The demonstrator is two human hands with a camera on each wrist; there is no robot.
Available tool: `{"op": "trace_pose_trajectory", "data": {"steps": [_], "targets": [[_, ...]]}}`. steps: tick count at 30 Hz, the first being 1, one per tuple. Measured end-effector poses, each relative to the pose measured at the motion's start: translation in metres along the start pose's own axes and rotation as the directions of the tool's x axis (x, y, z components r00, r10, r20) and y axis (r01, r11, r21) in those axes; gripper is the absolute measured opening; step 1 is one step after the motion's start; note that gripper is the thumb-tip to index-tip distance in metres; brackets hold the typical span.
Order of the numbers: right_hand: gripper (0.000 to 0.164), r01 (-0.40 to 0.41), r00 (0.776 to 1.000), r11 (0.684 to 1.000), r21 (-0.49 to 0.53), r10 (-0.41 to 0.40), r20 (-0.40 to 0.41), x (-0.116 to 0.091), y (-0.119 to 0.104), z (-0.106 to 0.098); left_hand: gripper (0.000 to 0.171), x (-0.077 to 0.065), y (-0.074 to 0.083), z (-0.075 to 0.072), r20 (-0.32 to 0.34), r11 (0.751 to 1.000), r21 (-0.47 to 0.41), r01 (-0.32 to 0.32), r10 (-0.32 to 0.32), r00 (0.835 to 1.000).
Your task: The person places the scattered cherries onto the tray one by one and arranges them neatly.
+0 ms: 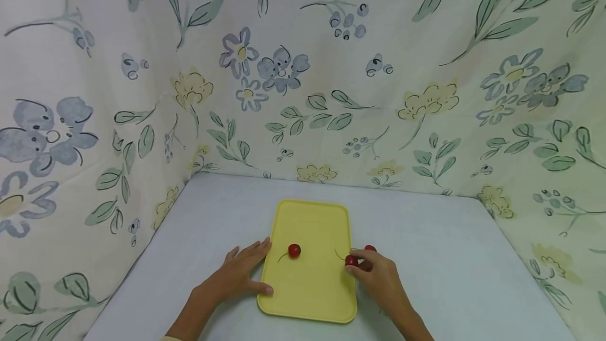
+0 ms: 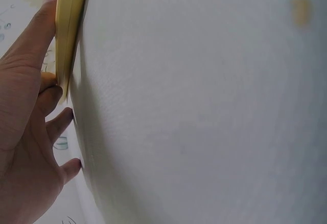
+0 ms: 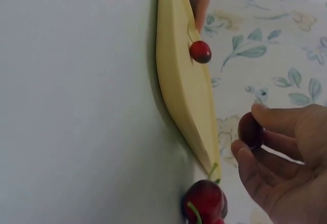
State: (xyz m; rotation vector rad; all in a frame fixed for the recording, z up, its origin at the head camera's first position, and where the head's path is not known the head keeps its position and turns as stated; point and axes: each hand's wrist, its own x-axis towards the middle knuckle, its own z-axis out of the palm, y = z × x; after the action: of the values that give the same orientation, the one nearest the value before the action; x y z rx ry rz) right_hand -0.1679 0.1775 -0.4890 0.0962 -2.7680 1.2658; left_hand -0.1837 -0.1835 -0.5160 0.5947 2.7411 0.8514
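Observation:
A yellow tray [image 1: 314,299] lies on the table with one stemmed red cherry [image 1: 294,250] on it, left of its middle. My left hand [image 1: 241,272] rests along the tray's left edge, fingers spread and thumb over the rim. In the left wrist view other fingertips of that hand [image 2: 30,117] come down at the white surface beside the tray. Over the tray's right rim, my right hand [image 1: 381,278] pinches a second cherry [image 3: 250,130] between thumb and fingers. More cherries [image 3: 204,202] with green stems lie just right of the tray, mostly hidden behind the right hand in the head view.
The tray stands on a white table [image 1: 426,246] with surface showing on both sides. Floral cloth [image 1: 322,67] hangs around its back and sides.

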Motion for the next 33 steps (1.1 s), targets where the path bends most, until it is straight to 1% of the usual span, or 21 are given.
{"op": "trace_pose_trajectory", "data": {"steps": [6,15,19,22,27,33], "targets": [[0.031,0.016,0.999,0.996,0.084,-0.018,0.026,0.001,-0.006,0.012,0.115,0.0,0.001,0.0,-0.001,1.0,-0.003,0.004,-0.004,1.0],[0.033,0.078,0.994,0.995,0.065,-0.083,0.071,0.003,-0.009,0.032,0.115,0.0,0.003,0.0,0.002,1.0,0.009,0.012,-0.012,1.0],[0.034,0.103,0.99,0.991,0.091,-0.111,0.088,0.002,-0.013,0.039,0.114,0.0,0.002,-0.001,0.001,1.0,0.009,0.011,-0.011,1.0],[0.035,0.132,0.986,0.985,0.115,-0.142,0.085,0.002,-0.016,0.044,0.114,-0.001,0.002,-0.001,-0.002,1.0,0.006,0.004,-0.004,1.0],[0.033,0.188,0.978,0.976,0.108,-0.196,0.075,0.002,-0.021,0.051,0.113,-0.001,0.002,-0.001,-0.002,1.0,0.0,-0.001,0.001,1.0],[0.033,0.202,0.973,0.975,0.09,-0.211,0.098,0.004,-0.025,0.058,0.113,0.0,0.001,0.0,-0.005,1.0,0.003,-0.004,0.004,1.0]]}}
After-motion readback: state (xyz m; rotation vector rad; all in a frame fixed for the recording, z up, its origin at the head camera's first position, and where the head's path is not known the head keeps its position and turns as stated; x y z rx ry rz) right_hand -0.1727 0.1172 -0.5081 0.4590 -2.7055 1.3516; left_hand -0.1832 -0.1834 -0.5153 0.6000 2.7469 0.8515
